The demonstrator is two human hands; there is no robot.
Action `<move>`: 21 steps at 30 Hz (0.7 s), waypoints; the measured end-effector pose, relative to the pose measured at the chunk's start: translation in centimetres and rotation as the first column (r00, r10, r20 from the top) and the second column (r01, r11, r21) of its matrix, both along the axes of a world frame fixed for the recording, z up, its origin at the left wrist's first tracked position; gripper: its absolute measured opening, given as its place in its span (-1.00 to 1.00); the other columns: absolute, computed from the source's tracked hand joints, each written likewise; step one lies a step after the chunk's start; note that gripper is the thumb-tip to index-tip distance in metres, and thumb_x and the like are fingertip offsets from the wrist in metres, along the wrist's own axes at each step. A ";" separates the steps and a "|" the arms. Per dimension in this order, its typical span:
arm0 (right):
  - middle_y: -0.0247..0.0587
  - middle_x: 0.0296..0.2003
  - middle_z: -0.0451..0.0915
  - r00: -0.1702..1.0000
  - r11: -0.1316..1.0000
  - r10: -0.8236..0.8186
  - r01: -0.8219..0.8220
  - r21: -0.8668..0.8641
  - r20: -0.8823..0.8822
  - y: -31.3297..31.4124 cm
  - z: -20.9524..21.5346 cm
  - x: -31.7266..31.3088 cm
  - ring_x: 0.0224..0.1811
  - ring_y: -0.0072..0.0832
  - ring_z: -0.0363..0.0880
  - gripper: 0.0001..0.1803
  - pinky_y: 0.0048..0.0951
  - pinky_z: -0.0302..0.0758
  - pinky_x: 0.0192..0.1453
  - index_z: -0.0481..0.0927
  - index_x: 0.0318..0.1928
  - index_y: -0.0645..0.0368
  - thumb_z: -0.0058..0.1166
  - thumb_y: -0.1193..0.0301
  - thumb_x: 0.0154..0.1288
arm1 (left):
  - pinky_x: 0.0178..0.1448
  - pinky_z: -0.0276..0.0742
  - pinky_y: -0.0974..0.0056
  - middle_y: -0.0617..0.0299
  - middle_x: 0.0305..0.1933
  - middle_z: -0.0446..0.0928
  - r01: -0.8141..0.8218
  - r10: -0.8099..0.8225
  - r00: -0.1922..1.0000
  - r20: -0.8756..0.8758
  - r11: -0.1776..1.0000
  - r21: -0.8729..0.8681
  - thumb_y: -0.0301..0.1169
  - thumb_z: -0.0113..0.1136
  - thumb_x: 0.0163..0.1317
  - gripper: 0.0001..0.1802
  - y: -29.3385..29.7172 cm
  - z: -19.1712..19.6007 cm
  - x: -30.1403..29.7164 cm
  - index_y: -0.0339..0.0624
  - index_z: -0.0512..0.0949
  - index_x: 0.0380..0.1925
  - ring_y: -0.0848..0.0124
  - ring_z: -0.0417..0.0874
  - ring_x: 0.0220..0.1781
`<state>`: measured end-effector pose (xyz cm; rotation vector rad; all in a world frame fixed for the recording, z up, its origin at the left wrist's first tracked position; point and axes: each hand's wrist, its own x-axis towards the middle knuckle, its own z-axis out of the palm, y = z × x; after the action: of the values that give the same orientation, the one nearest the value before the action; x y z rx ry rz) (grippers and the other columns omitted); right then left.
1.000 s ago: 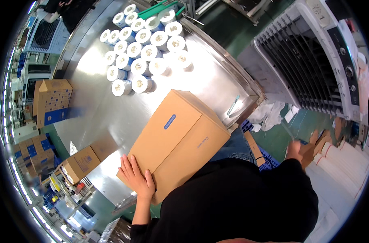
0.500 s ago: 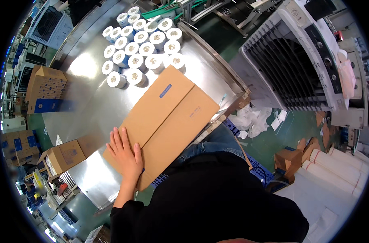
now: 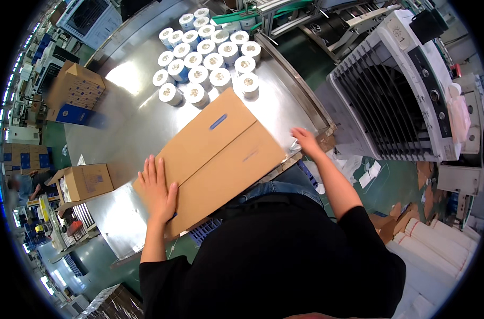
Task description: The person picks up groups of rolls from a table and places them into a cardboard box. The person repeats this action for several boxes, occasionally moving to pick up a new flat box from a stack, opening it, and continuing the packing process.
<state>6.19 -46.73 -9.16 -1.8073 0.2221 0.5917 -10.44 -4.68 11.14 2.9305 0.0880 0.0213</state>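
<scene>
At the far left, smaller cardboard boxes (image 3: 85, 181) stood off the table's edge. The left hand (image 3: 158, 187) lay flat and open on the near left corner of the big cardboard box (image 3: 215, 157), gripping nothing. That box sat on the steel table (image 3: 119, 111), flaps shut but seemingly untaped, so closing looked done and sealing left. Behind it clustered white rolls (image 3: 204, 53). The right hand (image 3: 305, 141) rested open at the table's right corner, just beside the box, near the white cooler (image 3: 401, 90). A second earlier that hand was well away to the right.
</scene>
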 end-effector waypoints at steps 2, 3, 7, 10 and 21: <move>-0.19 -0.03 0.55 0.975 0.976 0.219 -0.219 0.004 -0.033 5.0 -3.1 2.3 0.05 -0.47 0.44 -0.46 -0.32 0.29 0.17 0.49 0.07 0.19 -0.15 0.01 0.36 | 0.45 -0.32 -0.10 -0.02 0.45 -0.05 0.045 -0.043 0.998 0.035 0.998 -0.048 -0.09 -0.24 0.29 -0.33 2.8 -0.2 -1.6 -0.20 0.09 0.33 0.01 -0.12 0.49; -0.16 0.01 0.53 0.910 0.920 0.392 -0.390 0.041 -0.132 8.1 -4.1 3.0 0.10 -0.45 0.42 -0.42 -0.28 0.25 0.22 0.48 0.09 0.21 -0.18 -0.03 0.36 | 0.46 -0.33 -0.07 -0.02 0.45 -0.06 0.001 0.004 0.999 0.052 0.995 -0.095 -0.08 -0.27 0.32 -0.34 4.8 -0.4 -3.1 -0.21 0.08 0.33 0.03 -0.14 0.49; -0.08 0.07 0.49 0.824 0.926 0.349 -0.228 0.302 -0.447 14.7 0.8 1.8 0.14 -0.41 0.44 -0.38 -0.32 0.36 0.20 0.36 0.16 0.34 -0.12 0.03 0.37 | 0.46 -0.17 0.06 0.01 0.45 -0.02 -0.326 0.376 0.924 0.068 0.869 -0.373 -0.01 -0.39 0.39 -0.33 11.9 -3.7 -9.2 -0.24 0.06 0.34 0.10 -0.03 0.47; -0.06 0.11 0.44 0.728 0.738 0.568 -0.244 0.629 -0.384 12.8 4.5 2.3 0.15 -0.38 0.43 -0.43 -0.35 0.39 0.20 0.31 0.20 0.34 0.01 0.19 0.33 | 0.39 0.02 0.10 0.05 0.38 0.10 -0.419 0.626 0.777 -0.064 0.439 -0.795 0.00 -0.35 0.39 -0.34 13.3 -4.7 -11.0 -0.24 0.10 0.32 0.13 0.12 0.38; -0.16 -0.03 0.45 0.736 0.548 0.658 -0.614 0.568 0.159 20.8 29.3 2.0 -0.10 -0.54 0.50 -0.49 -0.51 0.52 -0.12 0.16 0.24 0.23 -0.12 0.46 0.30 | 0.20 0.39 0.13 0.08 0.15 0.44 -0.193 0.372 0.813 -0.448 -0.555 -0.809 0.01 0.07 0.24 -0.32 3.4 -17.8 -6.7 -0.24 0.30 0.20 0.20 0.46 0.15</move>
<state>8.23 -25.95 20.14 -1.1962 -0.5747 1.1081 -17.18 -1.26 -6.64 0.7726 0.6552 0.1334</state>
